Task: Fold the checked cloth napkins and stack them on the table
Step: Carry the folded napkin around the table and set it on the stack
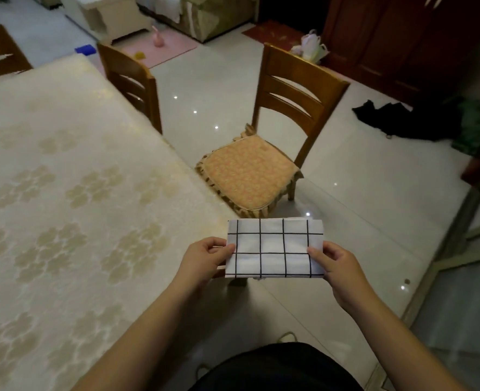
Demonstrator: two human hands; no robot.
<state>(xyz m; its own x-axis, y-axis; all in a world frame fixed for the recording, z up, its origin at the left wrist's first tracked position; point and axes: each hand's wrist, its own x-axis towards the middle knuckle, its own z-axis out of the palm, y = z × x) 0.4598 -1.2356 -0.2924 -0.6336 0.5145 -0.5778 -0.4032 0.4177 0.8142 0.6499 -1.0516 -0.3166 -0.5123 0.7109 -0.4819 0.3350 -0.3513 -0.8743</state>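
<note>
A white napkin with a black check (274, 248), folded into a small flat rectangle, is held in the air over the floor just right of the table's corner. My left hand (205, 258) pinches its left edge, thumb on top. Its right edge is pinched the same way by my right hand (336, 263). The table (64, 193) with a cream flowered cover fills the left side; no other napkin shows on it.
A wooden chair with an orange cushion (250, 176) stands just beyond the napkin. A second chair (133, 80) is tucked at the table's far side. Dark clothes (408, 122) lie on the tiled floor at the right, near a dark wooden cabinet (402, 38).
</note>
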